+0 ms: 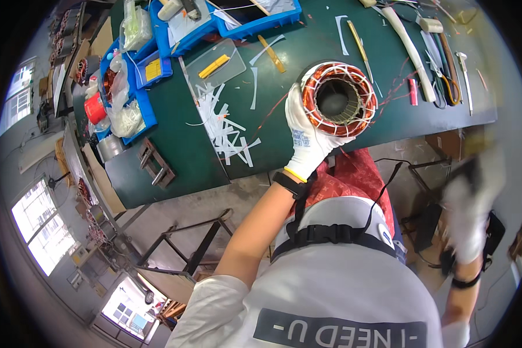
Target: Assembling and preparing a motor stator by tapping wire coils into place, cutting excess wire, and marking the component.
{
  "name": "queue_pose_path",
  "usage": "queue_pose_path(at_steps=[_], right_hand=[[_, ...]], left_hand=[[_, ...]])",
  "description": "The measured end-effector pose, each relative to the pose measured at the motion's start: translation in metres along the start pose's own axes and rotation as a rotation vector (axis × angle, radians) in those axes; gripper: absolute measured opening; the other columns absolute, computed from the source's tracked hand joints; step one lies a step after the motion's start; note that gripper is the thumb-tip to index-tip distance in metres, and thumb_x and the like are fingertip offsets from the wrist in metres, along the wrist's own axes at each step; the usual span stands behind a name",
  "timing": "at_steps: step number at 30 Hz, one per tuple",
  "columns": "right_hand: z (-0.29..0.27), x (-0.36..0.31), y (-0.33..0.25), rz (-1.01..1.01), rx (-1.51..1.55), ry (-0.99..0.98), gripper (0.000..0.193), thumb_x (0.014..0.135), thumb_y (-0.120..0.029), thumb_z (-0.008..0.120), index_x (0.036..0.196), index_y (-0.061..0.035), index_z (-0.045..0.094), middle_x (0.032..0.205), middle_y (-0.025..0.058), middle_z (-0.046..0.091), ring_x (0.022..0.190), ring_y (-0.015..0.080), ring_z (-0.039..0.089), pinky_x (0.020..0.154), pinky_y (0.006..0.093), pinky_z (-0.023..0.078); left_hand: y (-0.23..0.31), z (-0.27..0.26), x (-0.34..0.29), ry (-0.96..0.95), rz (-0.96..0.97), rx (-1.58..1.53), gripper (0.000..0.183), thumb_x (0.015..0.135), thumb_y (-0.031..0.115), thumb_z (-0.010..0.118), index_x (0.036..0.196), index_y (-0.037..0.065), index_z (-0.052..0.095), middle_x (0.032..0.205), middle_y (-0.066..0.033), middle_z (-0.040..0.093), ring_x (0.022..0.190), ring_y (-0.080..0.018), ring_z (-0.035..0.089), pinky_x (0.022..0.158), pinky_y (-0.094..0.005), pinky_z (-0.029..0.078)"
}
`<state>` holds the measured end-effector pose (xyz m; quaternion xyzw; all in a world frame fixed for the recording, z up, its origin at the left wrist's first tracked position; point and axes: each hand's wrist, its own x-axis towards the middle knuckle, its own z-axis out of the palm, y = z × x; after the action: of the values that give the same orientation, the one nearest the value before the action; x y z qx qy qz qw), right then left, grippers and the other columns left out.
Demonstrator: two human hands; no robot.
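Observation:
A motor stator [369, 87] with a ring of copper windings, laced round with white cord, stands at the table's front edge, its round bore facing up. My left hand [307, 130], in a white glove, grips it, with the thumb along its left side and the fingers under its near rim. Thin red lead wires trail from the stator on both sides. Far off to the right, beyond the table edge, my gloved right hand [467, 214] is smeared by motion. Something dark shows at its fingers, but I cannot make out what it is or whether it is held.
White paper strips [226, 130] lie scattered left of the stator. Blue bins [255, 24] line the far left. Scissors [439, 81], a white rod [409, 49] and a mallet [432, 26] lie at the right. A metal clamp-like block [155, 163] sits near the left front edge.

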<state>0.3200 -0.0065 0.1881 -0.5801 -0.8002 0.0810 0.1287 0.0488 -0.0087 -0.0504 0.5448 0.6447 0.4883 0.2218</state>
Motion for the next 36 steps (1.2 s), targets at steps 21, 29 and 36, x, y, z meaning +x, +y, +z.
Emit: queue_pose_path(at_steps=[21,29,36], right_hand=[[-0.023,0.034,0.0,0.676,1.006,-0.583,0.074,0.079,0.01,0.044,0.15,-0.0049,0.029,0.104,0.0062,0.057,0.064,0.0066,0.048,0.057,0.0207,0.042],[0.091,0.048,0.157,0.709,0.629,-0.003,0.044,0.085,-0.004,0.052,0.129,-0.0006,0.047,0.067,-0.0007,0.048,0.044,0.006,0.039,0.042,0.0238,0.036],[0.174,0.051,0.289,0.272,0.018,0.024,0.029,0.088,-0.007,0.057,0.116,-0.0006,0.053,0.094,0.0167,0.063,0.086,0.0333,0.063,0.077,0.039,0.049]], left_hand=[[-0.019,-0.077,0.021,-0.222,-0.031,0.369,0.146,0.034,0.047,0.095,0.146,-0.007,0.018,0.143,-0.0292,0.034,0.134,-0.0434,0.033,0.113,-0.049,0.027],[0.001,-0.152,-0.04,-0.18,0.2,0.54,0.053,0.072,0.034,0.079,0.113,0.005,0.061,0.117,-0.0183,0.06,0.105,-0.0341,0.058,0.086,-0.0459,0.046],[0.029,-0.08,0.033,-0.243,-0.449,-0.073,0.057,0.095,0.035,0.056,0.133,-0.006,0.048,0.129,-0.0232,0.057,0.122,-0.0325,0.054,0.104,-0.037,0.039]])
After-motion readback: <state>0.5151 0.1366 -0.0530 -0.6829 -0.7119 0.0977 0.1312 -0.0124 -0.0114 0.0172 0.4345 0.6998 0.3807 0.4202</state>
